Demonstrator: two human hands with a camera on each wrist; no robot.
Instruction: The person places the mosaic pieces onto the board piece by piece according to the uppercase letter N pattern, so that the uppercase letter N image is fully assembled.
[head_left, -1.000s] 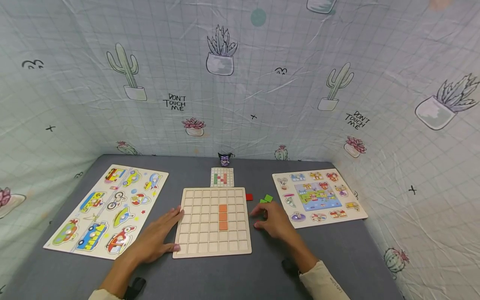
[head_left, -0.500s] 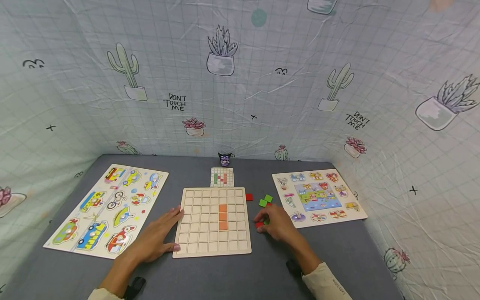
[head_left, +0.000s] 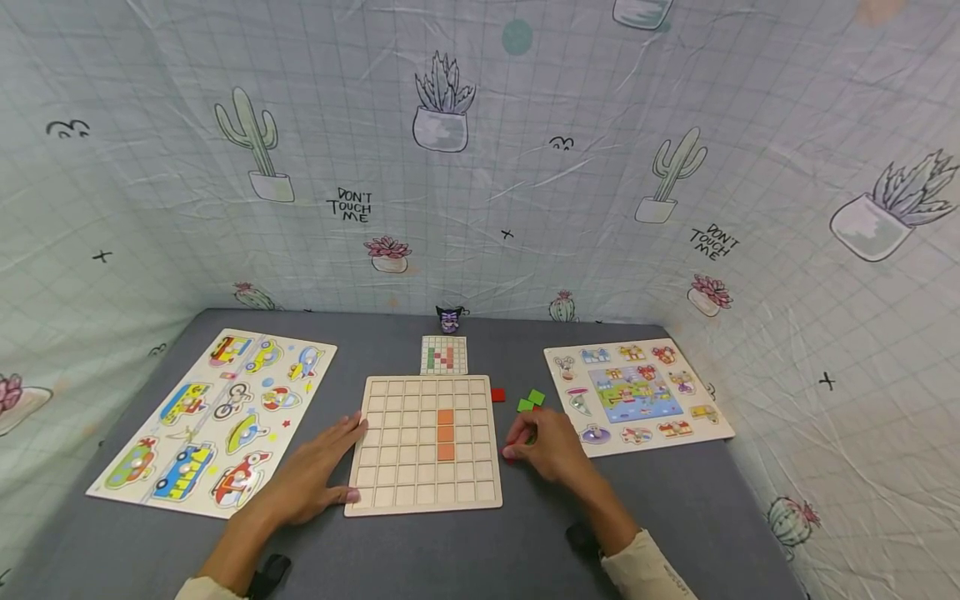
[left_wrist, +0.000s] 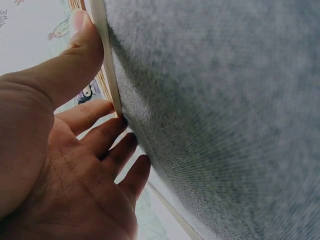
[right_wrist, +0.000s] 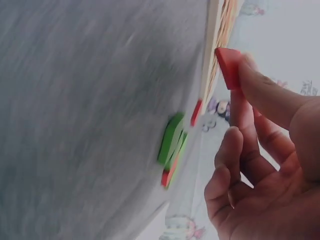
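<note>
A wooden grid board [head_left: 397, 477] lies in the middle of the table, with an orange column of 3 square tiles [head_left: 446, 434] in its cells. My left hand [head_left: 311, 475] touches the board's left edge, thumb at the near corner and fingers farther up; the left wrist view shows these fingers loosely extended. To the board's right, my right hand [head_left: 551, 446] pinches a red square tile [right_wrist: 229, 67] between thumb and index finger. Green tiles [head_left: 527, 405] lie just beyond that hand, with a bit of red beside them. Another red tile [head_left: 498, 394] lies by the board's right edge.
Behind the board lies a small pattern card [head_left: 444, 355] with coloured squares, and a little dark figurine [head_left: 449, 318] stands behind it. A vehicle puzzle board [head_left: 202, 417] lies at the left, another picture puzzle board [head_left: 637, 396] at the right. A printed cloth hangs behind the table.
My right hand has come down among the loose tiles, taken a red tile between thumb and index finger, and shifted slightly left toward the board. The left hand has stayed put.
</note>
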